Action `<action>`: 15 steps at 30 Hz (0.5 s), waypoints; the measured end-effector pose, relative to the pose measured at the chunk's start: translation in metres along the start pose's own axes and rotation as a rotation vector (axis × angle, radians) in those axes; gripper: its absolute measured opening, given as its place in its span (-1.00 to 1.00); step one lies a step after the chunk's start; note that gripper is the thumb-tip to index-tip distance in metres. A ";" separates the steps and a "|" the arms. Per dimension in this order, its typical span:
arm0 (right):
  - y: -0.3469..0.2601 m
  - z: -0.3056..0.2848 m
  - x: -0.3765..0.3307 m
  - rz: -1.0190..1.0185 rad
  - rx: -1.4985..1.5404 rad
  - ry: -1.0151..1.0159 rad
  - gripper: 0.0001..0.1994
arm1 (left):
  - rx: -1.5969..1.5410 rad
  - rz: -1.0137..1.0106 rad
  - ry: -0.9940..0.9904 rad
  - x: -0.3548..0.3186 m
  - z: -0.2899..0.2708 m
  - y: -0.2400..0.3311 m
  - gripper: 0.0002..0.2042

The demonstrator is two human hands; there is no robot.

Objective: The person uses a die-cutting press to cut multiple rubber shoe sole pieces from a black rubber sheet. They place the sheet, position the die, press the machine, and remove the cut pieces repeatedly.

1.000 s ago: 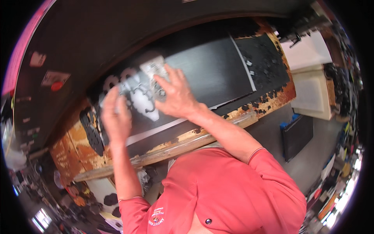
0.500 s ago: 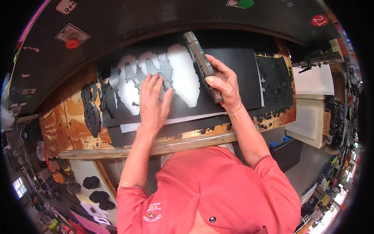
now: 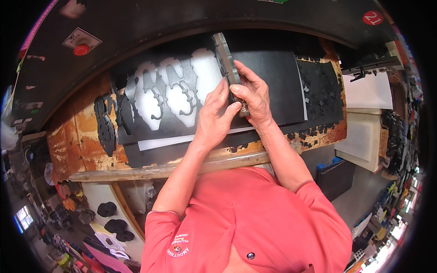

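In front of me my right hand (image 3: 256, 98) grips a dark metal cutting die (image 3: 224, 53), stood up on its edge, with the thumb on its near part. My left hand (image 3: 212, 117) is at the die's left side, its fingers and thumb closed against the near half. Beneath both hands lies a black sheet (image 3: 280, 82) of flat material. Several long cut-out openings (image 3: 150, 109) in the sheet's left part show white underneath. The die's far end reaches past the rightmost opening. Its underside and part of its left face are hidden.
A black machine beam with a red button (image 3: 82, 49) spans the far side. The worn wooden table (image 3: 68, 150) has a wooden rail (image 3: 168, 172) along its near edge. Black cut pieces (image 3: 106, 129) lie at left; dark scraps (image 3: 318, 91) lie at right, near a pale box (image 3: 359, 136).
My left hand has left the cut-out openings and moved right to the cutting die. The die and my right hand have shifted slightly left, and the die stands steeper.
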State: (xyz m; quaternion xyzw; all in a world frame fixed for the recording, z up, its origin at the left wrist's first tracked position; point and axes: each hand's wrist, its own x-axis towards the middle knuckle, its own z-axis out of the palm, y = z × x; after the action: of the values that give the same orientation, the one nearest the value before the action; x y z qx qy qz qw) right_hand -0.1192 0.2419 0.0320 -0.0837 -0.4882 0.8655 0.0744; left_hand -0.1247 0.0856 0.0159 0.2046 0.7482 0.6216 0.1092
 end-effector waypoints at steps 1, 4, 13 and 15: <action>0.000 -0.001 0.000 0.006 -0.012 0.006 -0.30 | 0.000 0.007 0.000 0.000 0.000 0.000 -0.43; -0.002 -0.004 0.002 0.030 0.006 0.009 -0.31 | 0.002 0.038 0.040 0.001 0.002 0.002 -0.51; 0.000 -0.004 0.002 0.002 0.043 -0.021 -0.29 | -0.218 -0.272 0.454 -0.014 -0.039 -0.004 -0.74; 0.001 -0.005 0.002 0.014 0.030 -0.014 -0.28 | -0.147 -0.292 0.594 -0.030 -0.073 -0.009 -0.73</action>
State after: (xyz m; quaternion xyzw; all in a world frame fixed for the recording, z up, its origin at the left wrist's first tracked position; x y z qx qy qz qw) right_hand -0.1197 0.2464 0.0284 -0.0801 -0.4751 0.8738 0.0660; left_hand -0.1298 0.0062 0.0194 -0.1033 0.7219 0.6841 -0.0114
